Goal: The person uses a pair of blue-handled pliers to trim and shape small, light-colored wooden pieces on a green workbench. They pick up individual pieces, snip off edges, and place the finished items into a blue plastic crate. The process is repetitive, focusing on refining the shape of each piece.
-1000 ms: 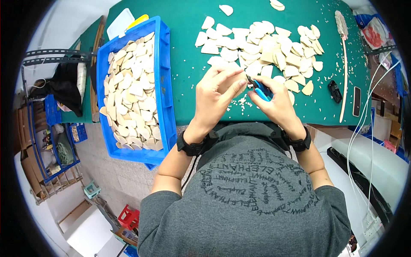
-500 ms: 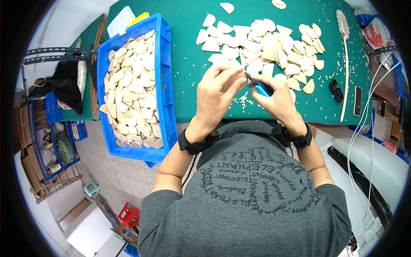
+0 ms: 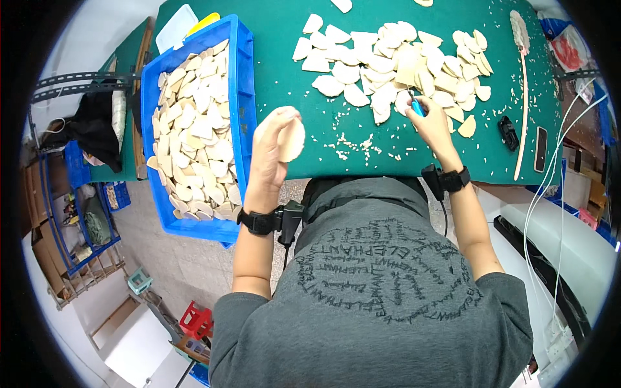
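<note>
My left hand [image 3: 266, 155] is raised beside the blue crate, pinching a flat, cream-coloured oval piece [image 3: 292, 140] between thumb and fingers. Over on the right, my right hand [image 3: 435, 129] grips a small blue-handled cutting tool, likely nippers [image 3: 418, 107]. Its dark jaws point at the near edge of a loose pile of similar cream pieces [image 3: 406, 70], many with one straight side and one rounded side. Whether the jaws touch a piece, I cannot tell. Small pale trimmings [image 3: 367, 145] lie scattered on the green table between my hands.
The blue crate [image 3: 242, 110], heaped with cream pieces, stands at the left. A long pale stick [image 3: 522, 97], a black object [image 3: 508, 133] and a phone [image 3: 541, 149] lie on the right of the green table [image 3: 291, 71]. White cables [image 3: 555, 168] hang beyond.
My left hand has moved left toward the crate with the cream piece. My right hand has gone right and forward to the pile with the nippers. The hands were together before.
</note>
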`<state>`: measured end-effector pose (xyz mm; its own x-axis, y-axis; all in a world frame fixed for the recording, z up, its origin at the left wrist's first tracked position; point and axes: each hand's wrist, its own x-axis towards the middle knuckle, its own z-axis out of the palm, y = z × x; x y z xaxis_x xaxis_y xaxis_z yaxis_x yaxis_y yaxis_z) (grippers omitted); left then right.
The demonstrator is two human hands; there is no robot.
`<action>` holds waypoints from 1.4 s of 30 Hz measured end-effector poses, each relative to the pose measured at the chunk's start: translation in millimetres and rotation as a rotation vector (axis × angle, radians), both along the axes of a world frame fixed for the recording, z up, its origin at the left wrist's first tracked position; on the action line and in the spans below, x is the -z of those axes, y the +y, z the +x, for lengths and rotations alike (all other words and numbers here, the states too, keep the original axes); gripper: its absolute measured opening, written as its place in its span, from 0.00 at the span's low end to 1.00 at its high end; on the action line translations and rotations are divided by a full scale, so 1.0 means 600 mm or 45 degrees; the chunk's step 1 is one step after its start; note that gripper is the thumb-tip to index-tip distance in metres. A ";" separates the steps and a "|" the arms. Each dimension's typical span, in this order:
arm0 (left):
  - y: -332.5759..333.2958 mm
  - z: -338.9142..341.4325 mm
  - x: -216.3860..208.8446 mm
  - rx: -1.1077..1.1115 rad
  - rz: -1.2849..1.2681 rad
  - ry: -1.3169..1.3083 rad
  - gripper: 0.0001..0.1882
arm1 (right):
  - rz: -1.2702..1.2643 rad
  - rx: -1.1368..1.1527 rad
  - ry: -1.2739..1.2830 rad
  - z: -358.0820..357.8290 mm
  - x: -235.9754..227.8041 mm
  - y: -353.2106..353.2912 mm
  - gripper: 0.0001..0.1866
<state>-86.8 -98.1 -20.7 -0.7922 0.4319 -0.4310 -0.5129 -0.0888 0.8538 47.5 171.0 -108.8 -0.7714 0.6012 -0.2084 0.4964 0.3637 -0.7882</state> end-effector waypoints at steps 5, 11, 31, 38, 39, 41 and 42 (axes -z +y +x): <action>-0.151 -0.058 0.008 -0.493 -0.509 0.545 0.08 | 0.378 -0.086 -0.056 -0.049 0.084 -0.016 0.20; -0.307 -0.109 0.000 -0.491 -2.027 1.462 0.15 | 0.446 -0.296 -0.152 -0.098 0.109 -0.009 0.21; 0.112 -0.002 0.098 0.849 0.233 -0.498 0.19 | 0.043 -0.421 0.733 -0.005 -0.106 -0.078 0.16; 0.099 0.020 -0.015 0.522 0.015 0.285 0.16 | -0.135 -0.242 0.391 0.017 -0.143 -0.090 0.19; 0.096 0.023 -0.017 0.506 0.004 0.333 0.16 | -0.107 -0.263 0.408 0.014 -0.145 -0.093 0.19; 0.091 0.027 -0.019 0.475 -0.016 0.429 0.15 | -0.047 -0.303 0.440 0.007 -0.150 -0.096 0.19; 0.089 0.029 -0.019 0.464 -0.020 0.484 0.15 | -0.020 -0.316 0.453 0.003 -0.152 -0.098 0.19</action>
